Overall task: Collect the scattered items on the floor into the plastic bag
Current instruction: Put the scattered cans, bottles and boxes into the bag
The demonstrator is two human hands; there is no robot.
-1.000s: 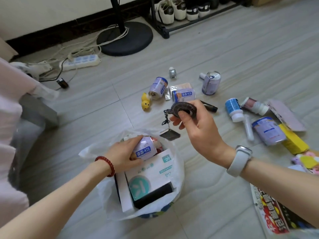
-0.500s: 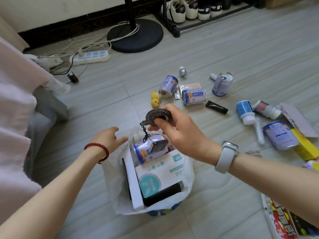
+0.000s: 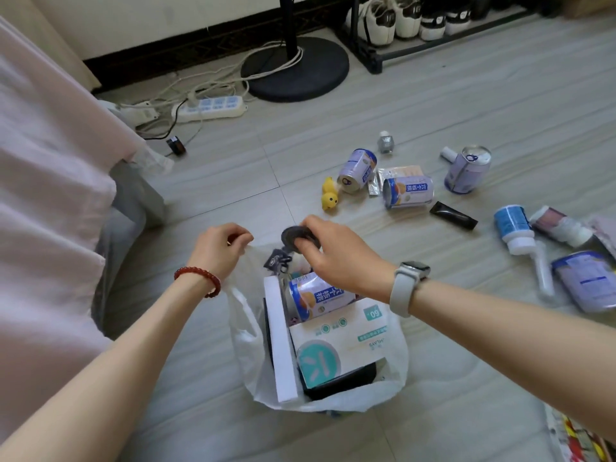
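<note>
plastic bag [image 3: 320, 400] mouth up | left hand [image 3: 218, 250] pinches rim | right hand [image 3: 336, 258] grips keychain [image 3: 295, 240]

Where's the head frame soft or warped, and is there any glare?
Head view: wide-angle bend shows in the shoe rack and floor lines; motion smear on the right-edge can and white tube; centre crisp, can in the bag readable; soft daylight, no hard glare, pale curtain a bit washed out.
</note>
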